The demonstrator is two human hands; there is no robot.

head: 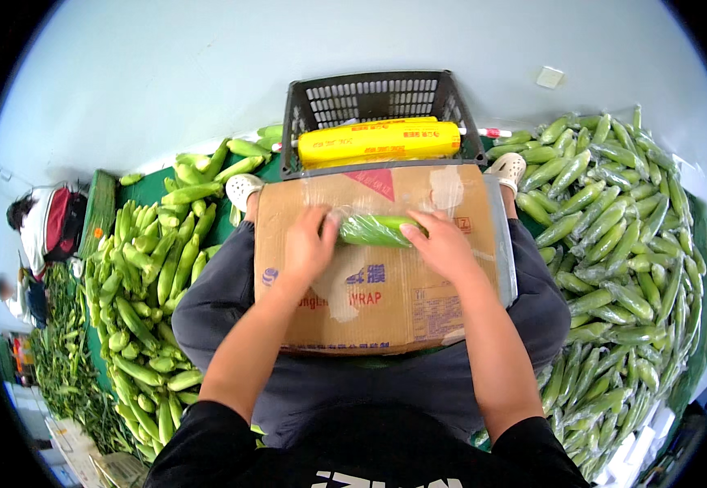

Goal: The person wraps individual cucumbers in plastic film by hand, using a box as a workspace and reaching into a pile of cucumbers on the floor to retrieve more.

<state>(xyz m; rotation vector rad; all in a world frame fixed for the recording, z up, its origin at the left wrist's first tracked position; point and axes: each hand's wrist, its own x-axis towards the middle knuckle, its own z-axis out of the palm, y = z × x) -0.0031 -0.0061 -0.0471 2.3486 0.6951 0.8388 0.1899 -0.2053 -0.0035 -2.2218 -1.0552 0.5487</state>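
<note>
An ear of corn in its green husk (373,230) lies crosswise on a cardboard box (329,277) in front of me, partly covered by clear plastic film. My left hand (312,239) is at its left end, with the fingers on the film. At the right end my right hand (438,239) has thumb and fingers on the corn. The film stretches from the corn towards a yellow roll of plastic wrap (384,141), which rests in a black plastic crate (384,76) beyond the box. Whether the left fingers touch the corn itself is hard to see.
Unwrapped corn (146,262) is heaped at the left, and film-wrapped corn (610,244) at the right. Two other people (39,222) are at the far left near loose husks (63,341). My feet in pale clogs flank the box, and a wall stands behind the crate.
</note>
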